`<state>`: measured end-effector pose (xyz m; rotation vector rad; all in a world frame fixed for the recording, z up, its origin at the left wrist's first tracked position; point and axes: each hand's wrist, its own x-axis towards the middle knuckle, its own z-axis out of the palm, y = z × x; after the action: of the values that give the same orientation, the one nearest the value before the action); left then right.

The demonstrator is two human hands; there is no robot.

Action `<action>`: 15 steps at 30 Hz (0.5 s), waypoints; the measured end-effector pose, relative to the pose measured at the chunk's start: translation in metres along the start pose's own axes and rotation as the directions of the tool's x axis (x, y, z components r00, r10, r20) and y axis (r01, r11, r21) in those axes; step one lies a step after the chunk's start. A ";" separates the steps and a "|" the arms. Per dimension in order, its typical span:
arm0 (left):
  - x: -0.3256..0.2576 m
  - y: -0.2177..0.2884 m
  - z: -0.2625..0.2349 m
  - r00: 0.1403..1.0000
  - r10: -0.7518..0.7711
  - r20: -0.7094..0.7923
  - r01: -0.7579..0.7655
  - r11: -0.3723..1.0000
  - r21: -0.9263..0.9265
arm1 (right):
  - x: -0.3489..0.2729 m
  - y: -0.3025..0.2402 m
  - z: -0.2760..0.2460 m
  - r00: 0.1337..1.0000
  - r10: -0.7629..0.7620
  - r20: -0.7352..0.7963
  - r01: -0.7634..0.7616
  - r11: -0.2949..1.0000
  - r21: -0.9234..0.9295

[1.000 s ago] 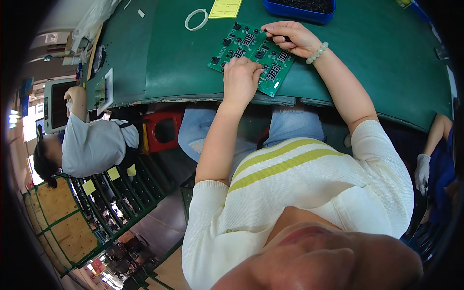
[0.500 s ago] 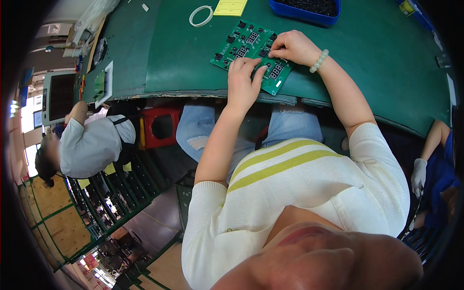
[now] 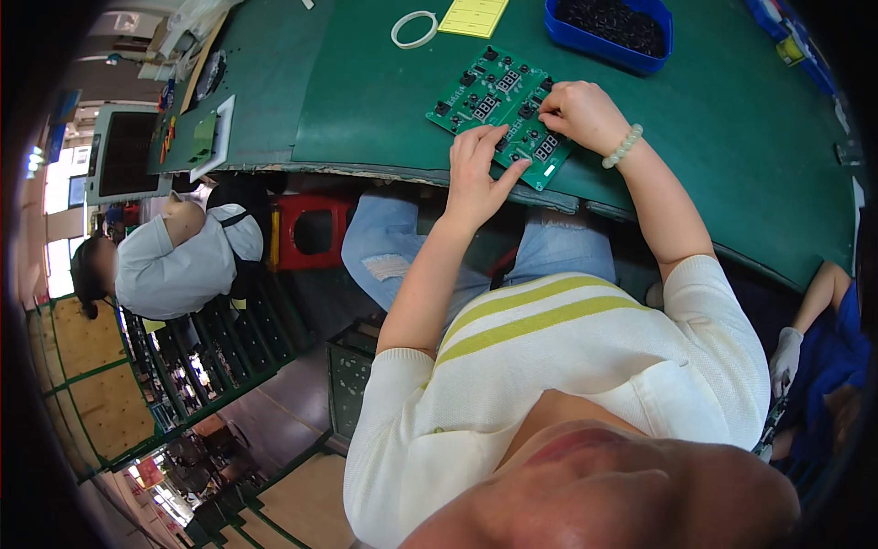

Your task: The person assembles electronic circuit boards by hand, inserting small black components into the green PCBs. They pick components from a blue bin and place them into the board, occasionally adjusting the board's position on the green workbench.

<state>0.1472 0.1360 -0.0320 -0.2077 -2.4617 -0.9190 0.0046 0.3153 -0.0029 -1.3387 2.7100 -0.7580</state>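
Note:
A green circuit board [image 3: 469,84] with black buttons and several digit displays lies on the green table, close to its near edge. My left hand [image 3: 475,176] rests at the board's near left side, fingertips touching its top and thumb spread apart from them. Over the board's right side, my right hand [image 3: 585,117] has thumb and forefinger pinched together beside a small black part. Whatever sits between those fingertips is too small and covered to make out. A pale bead bracelet [image 3: 625,146] circles my right wrist. Part of the board is hidden under both hands.
Beyond the board stands a blue bin [image 3: 611,49] of small black parts. A white ring [image 3: 414,30] and a yellow paper [image 3: 474,16] lie at its left. One person [image 3: 187,265] sits at far left; a gloved hand [image 3: 785,360] shows at right.
The whole view has shifted, so the table and board appear farther right. My left thumb has spread away from the fingers. My right hand remains pinched at the board.

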 end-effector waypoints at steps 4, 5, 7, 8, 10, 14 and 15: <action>0.000 0.003 0.000 1.000 -0.012 -0.008 0.012 1.000 0.025 | 0.004 -0.001 0.003 0.997 0.080 0.014 -0.081 0.996 0.038; 0.001 0.004 0.000 1.000 -0.015 -0.005 0.015 0.999 0.032 | 0.004 -0.001 0.003 0.995 0.095 0.024 -0.096 0.995 0.032; 0.004 0.007 -0.001 1.000 -0.019 0.000 0.019 0.998 0.052 | 0.006 -0.004 0.001 0.992 0.120 0.040 -0.121 0.992 0.022; 0.006 0.010 0.000 0.998 -0.028 -0.048 0.030 0.999 0.028 | 0.006 -0.003 0.003 0.989 0.149 0.017 -0.149 0.971 0.188; 0.018 0.016 0.002 0.989 -0.036 -0.141 0.034 0.999 -0.017 | 0.007 -0.001 0.002 0.976 0.216 -0.025 -0.175 0.847 0.502; 0.033 0.036 0.001 0.974 0.004 -0.228 -0.019 0.998 -0.064 | 0.009 -0.012 -0.014 0.872 0.172 0.458 -0.408 -0.263 0.874; 0.035 0.042 0.000 0.977 0.016 -0.213 -0.024 0.999 -0.034 | 0.008 -0.013 -0.010 0.877 0.116 0.467 -0.428 -0.256 0.867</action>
<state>0.1295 0.1664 0.0095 -0.1390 -2.2434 -0.9278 0.0069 0.3062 0.0134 -0.1878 1.0602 -1.8549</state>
